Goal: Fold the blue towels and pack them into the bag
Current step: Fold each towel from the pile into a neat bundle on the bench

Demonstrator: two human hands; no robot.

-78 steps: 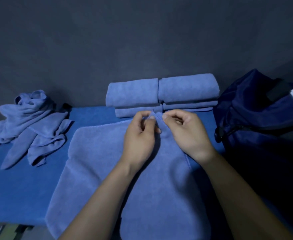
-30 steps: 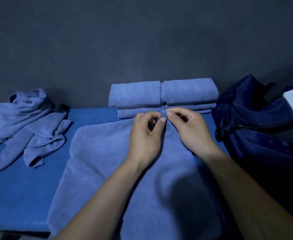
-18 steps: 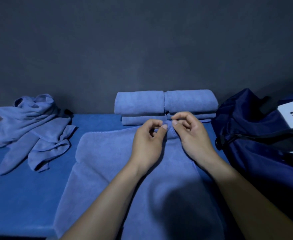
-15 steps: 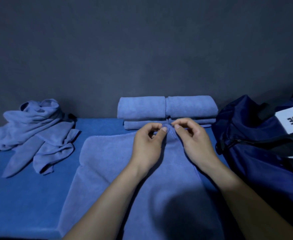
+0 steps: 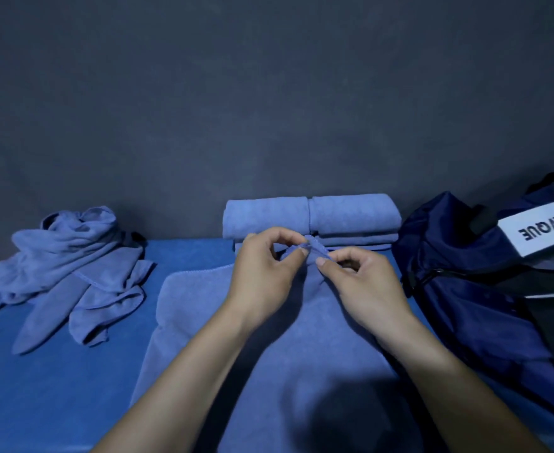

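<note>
A blue towel [image 5: 203, 315] lies spread on the blue table in front of me. My left hand [image 5: 262, 276] and my right hand [image 5: 364, 286] both pinch its far edge near the middle, lifting a small fold of hem a little off the table. Behind them sit folded blue towels [image 5: 311, 217] in two side-by-side stacks against the wall. A crumpled heap of blue towels [image 5: 73, 266] lies at the left. The dark navy bag [image 5: 485, 299] stands at the right, with a white label on it.
The blue table [image 5: 40, 387] has bare surface between the heap and the spread towel. A dark grey wall [image 5: 269, 93] closes the back. The bag's white label [image 5: 537, 228] and black strap are at the far right edge.
My hands have raised the pinched far edge slightly, and my right hand has slid a bit right and toward me along the hem. The camera has tilted up, so the scene sits lower.
</note>
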